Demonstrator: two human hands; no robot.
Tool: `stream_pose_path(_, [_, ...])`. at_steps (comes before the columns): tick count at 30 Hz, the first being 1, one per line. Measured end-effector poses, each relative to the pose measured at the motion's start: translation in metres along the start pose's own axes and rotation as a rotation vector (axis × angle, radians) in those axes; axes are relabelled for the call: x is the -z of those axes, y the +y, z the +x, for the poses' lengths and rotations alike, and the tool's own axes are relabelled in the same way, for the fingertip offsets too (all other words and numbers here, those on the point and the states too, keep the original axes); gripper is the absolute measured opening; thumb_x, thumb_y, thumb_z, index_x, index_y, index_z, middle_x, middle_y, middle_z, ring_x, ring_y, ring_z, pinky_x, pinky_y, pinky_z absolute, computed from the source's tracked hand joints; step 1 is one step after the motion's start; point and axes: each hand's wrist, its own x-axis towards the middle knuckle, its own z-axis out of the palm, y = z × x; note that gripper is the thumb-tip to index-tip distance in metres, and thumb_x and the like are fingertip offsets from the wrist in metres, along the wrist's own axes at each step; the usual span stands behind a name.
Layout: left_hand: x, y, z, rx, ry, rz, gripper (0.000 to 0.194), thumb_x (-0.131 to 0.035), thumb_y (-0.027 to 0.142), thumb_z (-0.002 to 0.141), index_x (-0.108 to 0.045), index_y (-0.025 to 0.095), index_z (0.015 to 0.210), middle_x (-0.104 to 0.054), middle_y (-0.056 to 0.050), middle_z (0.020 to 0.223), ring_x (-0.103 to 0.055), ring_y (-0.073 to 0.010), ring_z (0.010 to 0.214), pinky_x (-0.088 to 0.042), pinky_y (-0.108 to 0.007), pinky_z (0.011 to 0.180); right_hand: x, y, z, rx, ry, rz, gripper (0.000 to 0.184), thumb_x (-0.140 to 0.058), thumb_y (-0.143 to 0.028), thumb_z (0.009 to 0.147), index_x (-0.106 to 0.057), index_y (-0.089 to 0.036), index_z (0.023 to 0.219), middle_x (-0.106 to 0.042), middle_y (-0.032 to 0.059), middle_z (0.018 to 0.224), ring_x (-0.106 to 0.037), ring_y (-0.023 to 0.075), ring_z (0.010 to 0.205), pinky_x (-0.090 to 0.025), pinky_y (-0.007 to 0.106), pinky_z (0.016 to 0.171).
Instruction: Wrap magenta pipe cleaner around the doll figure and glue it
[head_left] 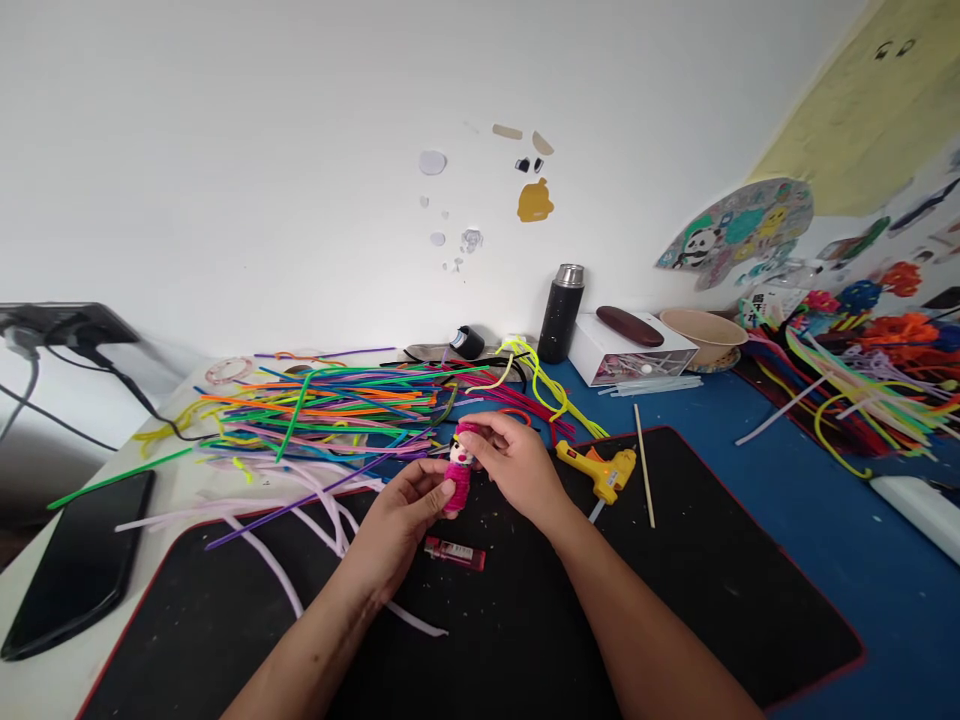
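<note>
Between my two hands, over the black mat (675, 600), is a small doll (457, 485) with a bright pink fuzzy body, a white face and a pink top. My left hand (412, 505) is closed around its body, thumb in front. The thumb and fingers of my right hand (514, 460) pinch the doll's head from the right; part of the head is hidden behind them. Just below the doll, a pink-red lighter (455, 553) lies on the mat. To the right of my right hand rests a yellow glue gun (600, 470).
Colourful pipe cleaners (360, 400) are heaped at the back left, with pale lilac ones (270, 565) across the mat. A wooden stick (644, 465), a dark thermos (561, 315), a white box (630, 345) and a bowl (701, 335) stand or lie rightward. A black phone (82, 560) is far left.
</note>
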Motion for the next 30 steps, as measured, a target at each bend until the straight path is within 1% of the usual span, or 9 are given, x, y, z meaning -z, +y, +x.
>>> stream_pose_path(5, [0.0, 0.0, 0.001, -0.01, 0.007, 0.006, 0.039, -0.103, 0.034, 0.066, -0.081, 0.016, 0.092, -0.076, -0.006, 0.088, -0.066, -0.0177, 0.079, -0.052, -0.028, 0.074, -0.001, -0.005, 0.0, -0.025, -0.005, 0.037, 0.029, -0.074, -0.045, 0.094, -0.079, -0.023, 0.113, -0.079, 0.0073, 0.096, -0.073, 0.0225, 0.08, -0.059, 0.031, 0.062])
stream_pose_path(11, [0.0, 0.001, 0.002, -0.014, 0.004, 0.007, 0.044, -0.105, 0.038, 0.062, -0.081, 0.016, 0.091, -0.075, -0.005, 0.087, -0.065, -0.0164, 0.079, -0.053, -0.027, 0.074, -0.002, -0.007, 0.0, -0.051, -0.014, 0.096, 0.03, -0.076, -0.046, 0.092, -0.078, -0.022, 0.11, -0.078, 0.0059, 0.092, -0.072, 0.0208, 0.076, -0.059, 0.03, 0.06])
stream_pose_path(15, [-0.001, 0.002, 0.001, -0.019, 0.006, 0.004, 0.044, -0.105, 0.038, 0.061, -0.082, 0.016, 0.09, -0.075, -0.005, 0.087, -0.065, -0.016, 0.079, -0.053, -0.026, 0.073, -0.002, -0.008, 0.0, -0.077, -0.019, 0.083, 0.033, -0.076, -0.047, 0.091, -0.078, -0.022, 0.111, -0.078, 0.0058, 0.09, -0.072, 0.0205, 0.074, -0.057, 0.028, 0.056])
stream_pose_path(19, [-0.002, 0.003, 0.001, -0.014, 0.006, -0.007, 0.046, -0.106, 0.039, 0.059, -0.082, 0.016, 0.09, -0.075, -0.005, 0.087, -0.064, -0.0153, 0.078, -0.053, -0.025, 0.073, 0.0, -0.011, 0.0, -0.075, -0.025, 0.034, 0.033, -0.073, -0.048, 0.094, -0.079, -0.022, 0.113, -0.078, 0.0057, 0.088, -0.072, 0.0203, 0.071, -0.056, 0.029, 0.055])
stream_pose_path(21, [-0.002, 0.003, 0.002, -0.015, 0.005, -0.007, 0.045, -0.106, 0.039, 0.059, -0.082, 0.016, 0.09, -0.075, -0.005, 0.087, -0.064, -0.015, 0.078, -0.053, -0.025, 0.073, 0.002, -0.011, 0.0, -0.068, -0.032, 0.043, 0.035, -0.071, -0.051, 0.096, -0.08, -0.022, 0.114, -0.079, 0.0059, 0.089, -0.073, 0.0204, 0.07, -0.055, 0.029, 0.054])
stream_pose_path(26, [0.002, 0.0, 0.003, -0.015, -0.009, 0.007, 0.045, -0.105, 0.041, 0.062, -0.083, 0.016, 0.093, -0.074, -0.006, 0.09, -0.064, -0.016, 0.081, -0.052, -0.026, 0.074, 0.004, -0.008, 0.001, -0.046, -0.047, 0.085, 0.044, -0.065, -0.06, 0.1, -0.081, -0.021, 0.114, -0.081, 0.009, 0.098, -0.075, 0.0214, 0.072, -0.05, 0.025, 0.047])
stream_pose_path(30, [0.003, -0.001, 0.003, -0.014, -0.03, 0.006, 0.044, -0.104, 0.04, 0.063, -0.082, 0.017, 0.093, -0.074, -0.006, 0.09, -0.063, -0.016, 0.081, -0.052, -0.027, 0.074, 0.004, -0.005, 0.003, -0.058, -0.053, 0.094, 0.043, -0.067, -0.058, 0.099, -0.082, -0.022, 0.116, -0.081, 0.009, 0.097, -0.075, 0.0213, 0.07, -0.048, 0.024, 0.046])
